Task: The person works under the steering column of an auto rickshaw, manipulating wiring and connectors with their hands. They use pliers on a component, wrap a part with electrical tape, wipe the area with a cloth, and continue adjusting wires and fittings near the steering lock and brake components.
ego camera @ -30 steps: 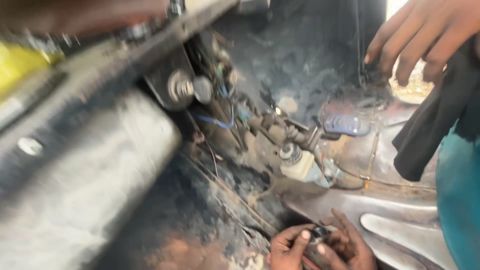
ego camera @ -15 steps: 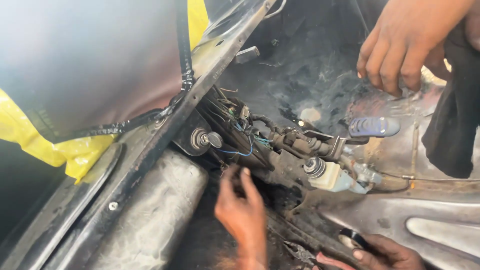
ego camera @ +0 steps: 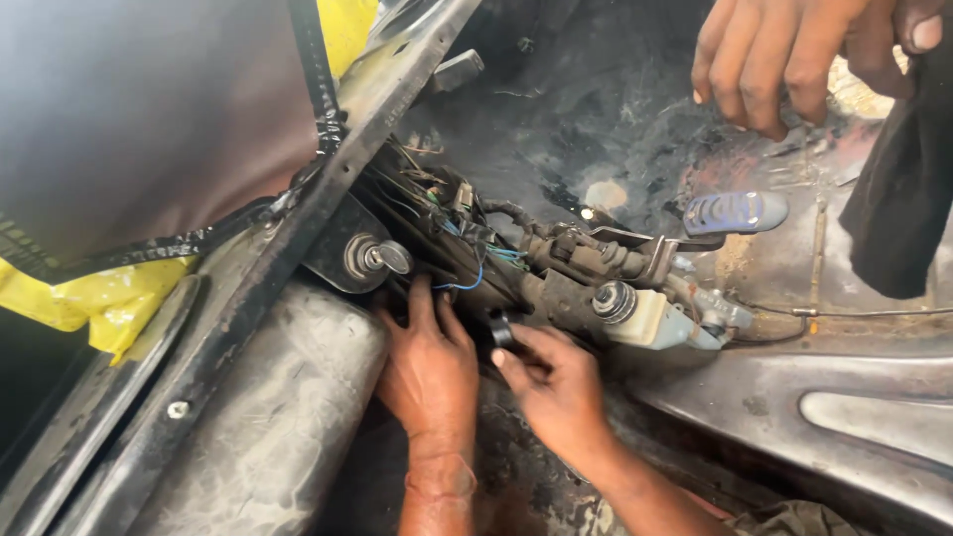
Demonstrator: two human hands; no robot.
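Fingers of the right hand (ego camera: 556, 382) pinch a small black cap (ego camera: 502, 331) at centre frame, likely light, rigid, greasy, best held by its rim, while the left hand (ego camera: 429, 362) presses spread against the wiring (ego camera: 452, 233).

A small black ring-shaped part (ego camera: 503, 331), dark and grimy, sits upright at the fingertips of the right hand (ego camera: 556, 387), just below the tangle of black and blue wires (ego camera: 467, 268). The left hand (ego camera: 429, 362) lies flat beside it, fingers reaching up under the wiring near the round metal ignition switch (ego camera: 375, 258).
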